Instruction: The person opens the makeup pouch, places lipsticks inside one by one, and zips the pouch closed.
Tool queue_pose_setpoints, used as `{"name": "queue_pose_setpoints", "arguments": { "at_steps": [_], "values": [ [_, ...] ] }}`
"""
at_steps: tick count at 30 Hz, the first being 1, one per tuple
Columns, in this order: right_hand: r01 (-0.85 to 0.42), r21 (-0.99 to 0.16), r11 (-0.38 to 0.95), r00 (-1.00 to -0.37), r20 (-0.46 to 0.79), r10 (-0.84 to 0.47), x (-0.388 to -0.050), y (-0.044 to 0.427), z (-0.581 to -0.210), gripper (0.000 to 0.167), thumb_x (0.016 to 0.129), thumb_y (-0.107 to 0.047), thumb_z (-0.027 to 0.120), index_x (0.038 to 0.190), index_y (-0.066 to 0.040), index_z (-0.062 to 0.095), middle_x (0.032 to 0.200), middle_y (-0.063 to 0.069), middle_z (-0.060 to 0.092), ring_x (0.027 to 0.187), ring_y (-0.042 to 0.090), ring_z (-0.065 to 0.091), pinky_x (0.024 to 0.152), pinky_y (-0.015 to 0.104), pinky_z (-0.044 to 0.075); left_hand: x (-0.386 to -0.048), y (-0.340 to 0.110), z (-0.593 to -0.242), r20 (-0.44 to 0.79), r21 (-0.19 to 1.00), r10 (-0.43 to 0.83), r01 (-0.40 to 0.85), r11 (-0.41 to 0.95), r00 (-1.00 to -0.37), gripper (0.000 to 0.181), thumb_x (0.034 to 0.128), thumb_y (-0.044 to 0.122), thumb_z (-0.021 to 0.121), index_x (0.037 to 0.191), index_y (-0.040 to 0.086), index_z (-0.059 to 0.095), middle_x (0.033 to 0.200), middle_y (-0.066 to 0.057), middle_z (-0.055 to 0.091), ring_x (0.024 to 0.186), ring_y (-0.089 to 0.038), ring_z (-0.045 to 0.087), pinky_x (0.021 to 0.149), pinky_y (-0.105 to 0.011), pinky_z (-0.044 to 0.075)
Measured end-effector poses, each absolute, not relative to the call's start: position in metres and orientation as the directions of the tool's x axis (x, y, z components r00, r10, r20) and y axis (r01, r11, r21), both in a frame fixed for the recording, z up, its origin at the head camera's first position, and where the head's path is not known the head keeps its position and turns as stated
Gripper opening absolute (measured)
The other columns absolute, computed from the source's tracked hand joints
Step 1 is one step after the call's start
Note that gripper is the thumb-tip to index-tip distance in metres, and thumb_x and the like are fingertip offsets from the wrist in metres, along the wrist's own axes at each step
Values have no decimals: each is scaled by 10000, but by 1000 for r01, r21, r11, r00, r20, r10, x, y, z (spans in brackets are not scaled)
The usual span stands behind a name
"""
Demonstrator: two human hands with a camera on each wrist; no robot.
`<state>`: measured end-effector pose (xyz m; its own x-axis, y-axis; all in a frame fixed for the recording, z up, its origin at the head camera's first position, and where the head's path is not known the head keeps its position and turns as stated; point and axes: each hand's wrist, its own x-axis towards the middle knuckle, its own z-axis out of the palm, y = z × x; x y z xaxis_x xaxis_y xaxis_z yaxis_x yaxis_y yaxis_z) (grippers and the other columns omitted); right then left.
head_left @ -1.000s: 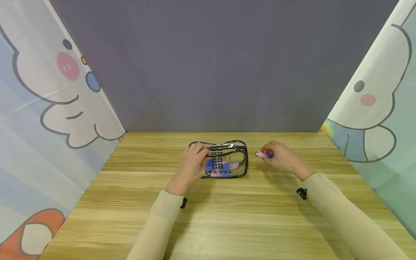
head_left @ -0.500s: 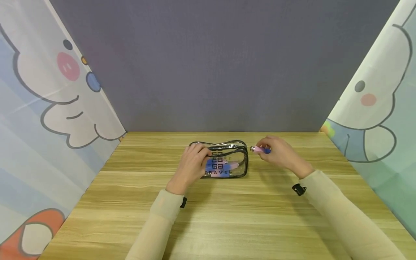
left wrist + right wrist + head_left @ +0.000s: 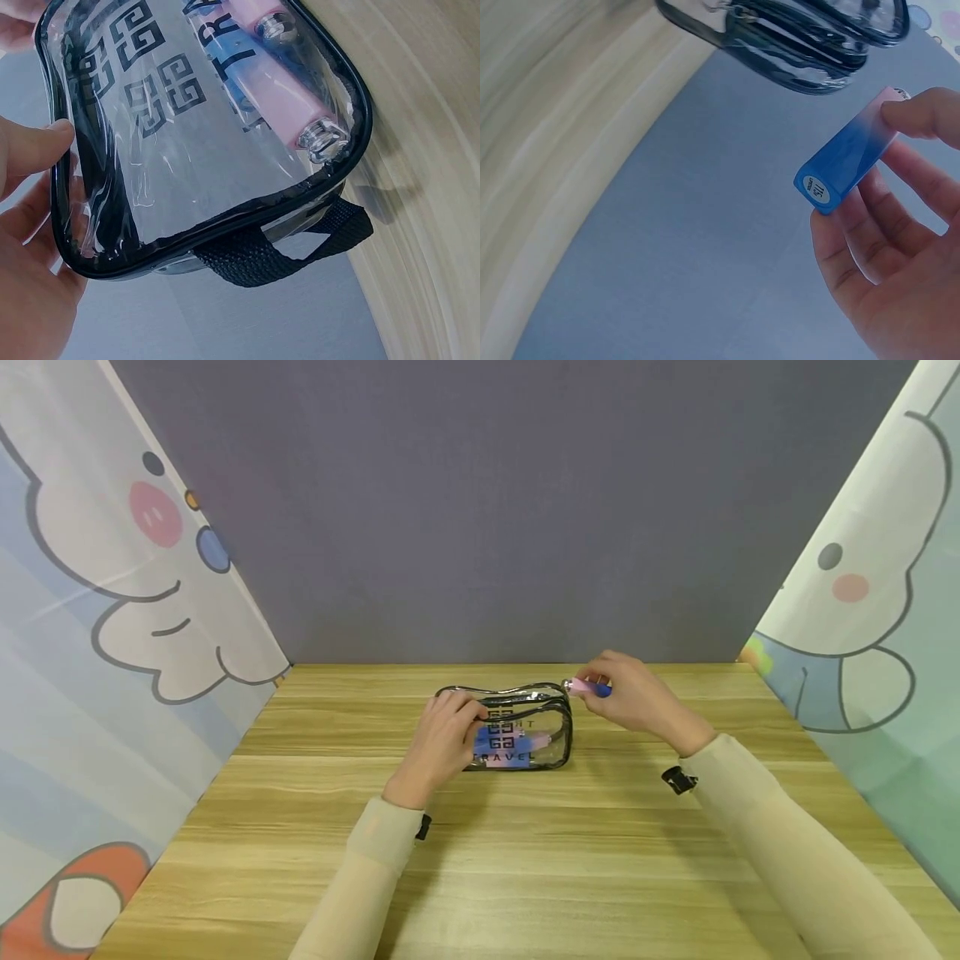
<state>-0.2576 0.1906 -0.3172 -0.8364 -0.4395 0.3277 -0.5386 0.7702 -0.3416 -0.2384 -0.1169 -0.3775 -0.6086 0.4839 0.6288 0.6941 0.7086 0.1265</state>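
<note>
A clear zip pouch with black trim and "TRAVEL" lettering stands on the table. My left hand grips its upper left edge; in the left wrist view the thumb lies on the front, the other fingers behind. Pink-and-blue lipstick tubes with silvery ends lie along the pouch's bottom. Beside the pouch's upper right corner, my right hand pinches another pink-to-blue lipstick between thumb and fingers, its silvery end pointing toward the pouch. A round white label marks the blue end in the right wrist view.
The wood-grain table runs back to a dark grey panel. Cartoon-printed curtains hang on both sides. A black woven strap loops from the pouch's side.
My right hand has moved left and farther back with the lipstick, up to the pouch's upper right corner. The left hand and pouch have stayed in place.
</note>
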Motion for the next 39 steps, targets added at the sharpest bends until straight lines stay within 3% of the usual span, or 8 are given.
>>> {"name": "queue_pose_setpoints", "arguments": {
  "at_steps": [10, 32, 39],
  "values": [
    [-557, -391, 733, -828, 338, -448, -260, 171, -302, 248, 961, -235, 700, 1136, -65, 741, 998, 47, 650, 830, 206, 574, 745, 392, 468, -238, -117, -378, 641, 125, 481, 700, 703, -598, 110, 903, 14, 751, 976, 88, 714, 1029, -53, 664, 953, -272, 585, 821, -419, 454],
    [-582, -463, 669, -813, 341, -471, -263, 133, -292, 253, 930, -142, 697, 1163, -50, 729, 1014, 57, 648, 905, 210, 606, 773, 390, 508, -239, -118, -379, 658, 108, 493, 720, 686, -569, 113, 897, -9, 743, 952, 88, 725, 1027, -57, 662, 962, -273, 586, 809, -419, 455],
    [-586, -485, 649, -810, 333, -483, -265, 125, -299, 233, 965, -233, 703, 1122, -66, 741, 984, 46, 647, 881, 201, 606, 755, 385, 518, -240, -118, -379, 660, 107, 495, 724, 682, -565, 126, 886, -22, 748, 946, 86, 724, 1017, -54, 660, 958, -272, 586, 813, -419, 459]
  ]
}}
